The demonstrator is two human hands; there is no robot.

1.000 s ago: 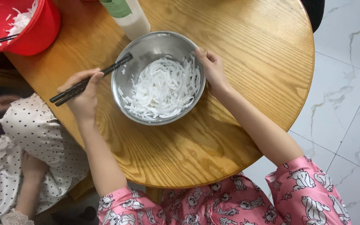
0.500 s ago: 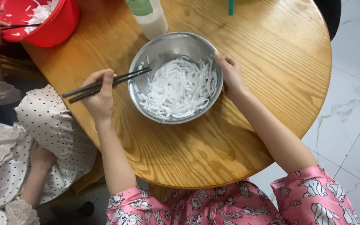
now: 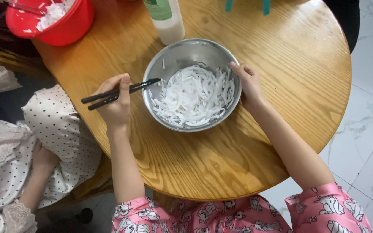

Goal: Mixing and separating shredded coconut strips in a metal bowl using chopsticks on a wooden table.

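The left hand (image 3: 115, 101) drew its chopsticks (image 3: 119, 91) back: the tips, which had reached over the noodles (image 3: 193, 96) half a second before, ended just at the bowl (image 3: 182, 54) rim nearest that hand.

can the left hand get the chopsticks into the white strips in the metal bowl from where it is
Probably yes. The left hand holds the black chopsticks with tips over the metal bowl rim; nothing lies between them and the white strips.
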